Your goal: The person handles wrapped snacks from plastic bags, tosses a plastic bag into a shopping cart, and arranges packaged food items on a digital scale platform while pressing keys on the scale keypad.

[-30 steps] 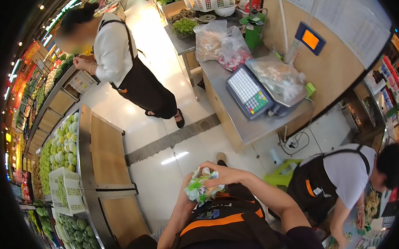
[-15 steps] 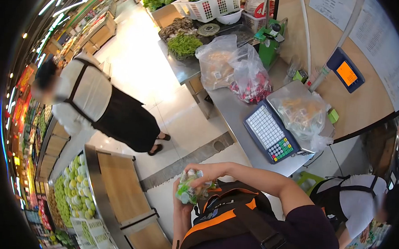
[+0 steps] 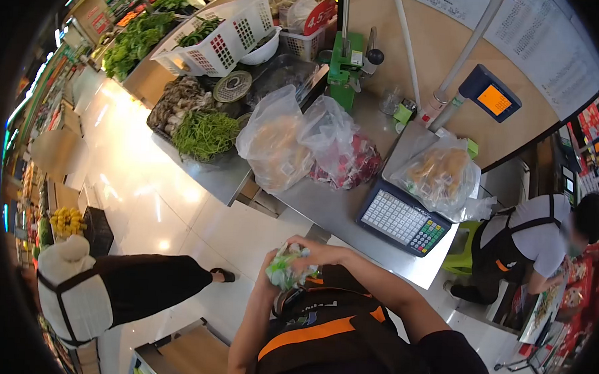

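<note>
Green-and-white wrapped bundle (image 3: 288, 267) is sitting between both my hands, held up in front of my chest, above the floor and just short of the steel worktop (image 3: 325, 205). My left hand (image 3: 272, 269) is cupping it from below and the side, fingers closed around the wrapper. My right hand (image 3: 313, 254) is coming over the top, fingers curled and pinching its upper edge. On the worktop beyond, a scale (image 3: 405, 222) with a keypad is carrying a clear bag of yellowish produce (image 3: 440, 173). Two more filled bags (image 3: 301, 147) are standing to its left, touching each other. A person in a black apron (image 3: 524, 247) is bending at the right. Another person (image 3: 108, 292) is standing at lower left.
</note>
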Available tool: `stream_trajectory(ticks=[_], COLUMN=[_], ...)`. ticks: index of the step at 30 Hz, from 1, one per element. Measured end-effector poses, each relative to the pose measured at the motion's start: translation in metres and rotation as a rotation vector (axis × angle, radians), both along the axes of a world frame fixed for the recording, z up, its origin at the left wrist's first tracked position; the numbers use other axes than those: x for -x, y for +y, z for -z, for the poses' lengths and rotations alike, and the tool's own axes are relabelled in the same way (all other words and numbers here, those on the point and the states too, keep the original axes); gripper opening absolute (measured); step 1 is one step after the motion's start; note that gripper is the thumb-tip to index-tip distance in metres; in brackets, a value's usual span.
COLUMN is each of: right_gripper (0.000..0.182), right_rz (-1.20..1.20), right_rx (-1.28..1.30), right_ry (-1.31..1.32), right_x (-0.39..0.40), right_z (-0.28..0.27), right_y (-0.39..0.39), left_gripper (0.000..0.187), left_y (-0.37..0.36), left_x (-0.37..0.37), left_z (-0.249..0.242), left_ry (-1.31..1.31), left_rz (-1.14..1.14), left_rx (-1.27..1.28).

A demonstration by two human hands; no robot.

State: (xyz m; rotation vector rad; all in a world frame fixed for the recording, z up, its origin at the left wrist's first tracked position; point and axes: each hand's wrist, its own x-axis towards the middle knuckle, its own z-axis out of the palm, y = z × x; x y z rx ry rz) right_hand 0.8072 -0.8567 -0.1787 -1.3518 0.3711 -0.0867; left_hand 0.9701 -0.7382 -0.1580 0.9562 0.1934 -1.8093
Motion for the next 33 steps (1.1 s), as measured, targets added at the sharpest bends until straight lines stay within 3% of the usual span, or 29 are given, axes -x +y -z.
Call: stream_trajectory(ticks=[2, 6, 13, 18, 19, 22, 24, 26, 27, 28, 29, 33], right_gripper=[0.063, 0.059, 0.062, 0.065, 0.066, 0.066, 0.066, 0.067, 0.069, 0.071, 0.073, 0.068], right_rz=[0.087, 0.277, 0.361, 0.359, 0.36, 0.438, 0.491, 0.576, 0.593, 0.611, 0.631, 0.615], right_rx=[-0.173, -0.109, -0.266, -0.224, -0.233, 0.052, -0.07, -0.212, -0.197, -0.181, -0.163, 0.202], right_ry=[0.006, 0.074, 0.165, 0.268, 0.282, 0.313, 0.24, 0.205, 0.214, 0.225, 0.236, 0.334], right_x=[0.0, 0.01, 0.036, 0.053, 0.056, 0.059, 0.067, 0.07, 0.071, 0.073, 0.075, 0.081], right_z=[0.016, 0.046, 0.069, 0.078, 0.075, 0.094, 0.096, 0.077, 0.067, 0.059, 0.058, 0.04], right_y=[-0.012, -0.046, -0.104, -0.147, -0.154, -0.176, -0.191, -0.204, -0.21, -0.214, -0.218, -0.223], left_gripper=[0.04, 0.038, 0.038, 0.038, 0.038, 0.038, 0.037, 0.036, 0.035, 0.034, 0.035, 0.038], left_y=[-0.031, -0.096, -0.169, -0.209, -0.217, -0.249, -0.268, -0.282, -0.29, -0.302, -0.306, -0.303], left_x=[-0.015, -0.021, -0.002, 0.017, 0.019, 0.023, 0.028, 0.043, 0.047, 0.04, 0.039, 0.052], left_z=[0.028, 0.063, 0.098, 0.119, 0.113, 0.093, 0.097, 0.09, 0.086, 0.114, 0.114, 0.093], left_ry=[-0.007, 0.071, 0.108, 0.162, 0.186, 0.245, 0.265, 0.036, -0.078, 0.093, 0.101, 0.045], left_rz=[0.123, 0.252, 0.342, 0.325, 0.342, 0.37, 0.366, 0.28, 0.236, 0.306, 0.327, 0.295], left_rx=[0.011, -0.002, -0.104, -0.029, -0.015, 0.024, 0.05, 0.153, 0.202, 0.07, 0.078, 0.192])
